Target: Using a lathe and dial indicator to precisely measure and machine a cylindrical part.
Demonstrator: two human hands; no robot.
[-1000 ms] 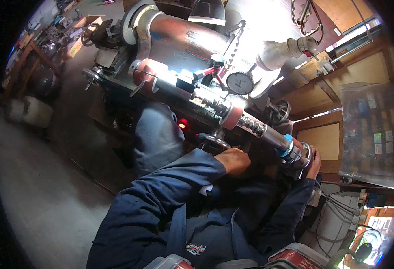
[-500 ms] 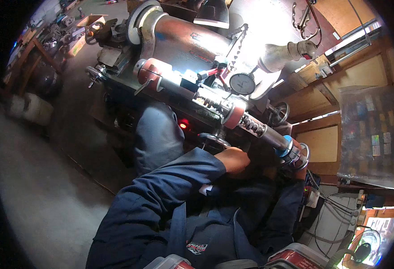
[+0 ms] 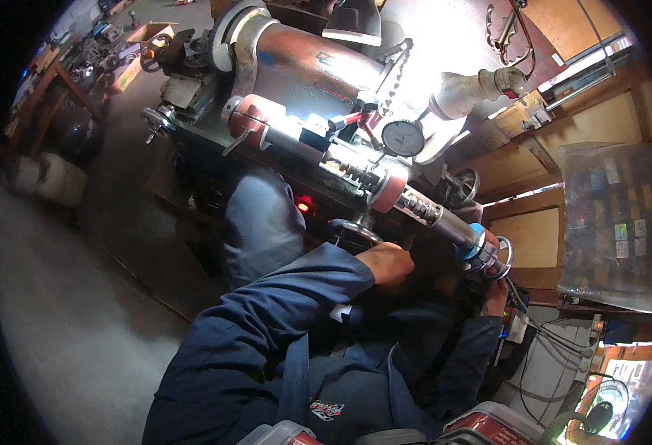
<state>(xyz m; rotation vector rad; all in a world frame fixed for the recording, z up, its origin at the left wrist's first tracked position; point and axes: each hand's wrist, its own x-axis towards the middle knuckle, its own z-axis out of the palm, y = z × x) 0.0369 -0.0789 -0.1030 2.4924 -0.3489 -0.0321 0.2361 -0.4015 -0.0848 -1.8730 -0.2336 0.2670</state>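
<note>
My left hand (image 3: 387, 263) is curled at the right edge of a steel handwheel (image 3: 352, 231); what its fingers grip is hidden. My right hand (image 3: 495, 295) is just below a chrome wheel (image 3: 505, 257) at the right end of a long spindle (image 3: 452, 228), its fingertips partly hidden. Along the spindle are red collars (image 3: 389, 189) and a spring-like threaded section (image 3: 418, 205); a blue ring (image 3: 467, 248) is beside the chrome wheel. A dial gauge (image 3: 403, 138) on a red jointed arm (image 3: 363, 121) stands over the spindle, in front of a large rusty steel cylinder (image 3: 311, 55).
My knee (image 3: 263, 219) is against the machine beside a red light (image 3: 303, 206). Another handwheel (image 3: 461, 187) is behind the spindle. A hanging plastic sheet (image 3: 611, 222), cables (image 3: 552, 335) and a fan (image 3: 601, 408) are at right; cluttered wooden racks (image 3: 59, 96) are at left.
My right hand has moved from the upper right side of the chrome wheel down to below it, and that forearm has shifted lower. My left hand stays at its handwheel.
</note>
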